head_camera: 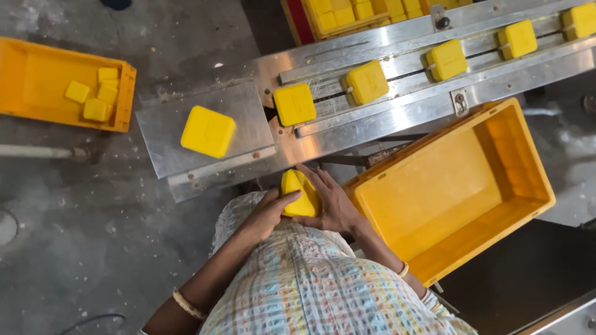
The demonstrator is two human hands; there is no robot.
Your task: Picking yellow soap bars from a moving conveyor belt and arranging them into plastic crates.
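A dusty grey concrete floor (pixel 93 236) is lying under a steel conveyor table (pixel 385 118), which is catching light on its surface, while 1 dark gap (pixel 528 273) is showing at lower right.

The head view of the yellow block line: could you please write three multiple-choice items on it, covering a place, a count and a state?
1. Where is the large crate?
A. By the right hand
B. By the left hand
C. On the conveyor

2. How many blocks lie loose on the metal plate?
A. Three
B. One
C. None

3. How is the held block gripped?
A. Left hand only
B. Right hand only
C. Both hands

Answers: 1 A, it sits at the person's right; 2 B, a single loose block lies there; 3 C, both hands clasp it.
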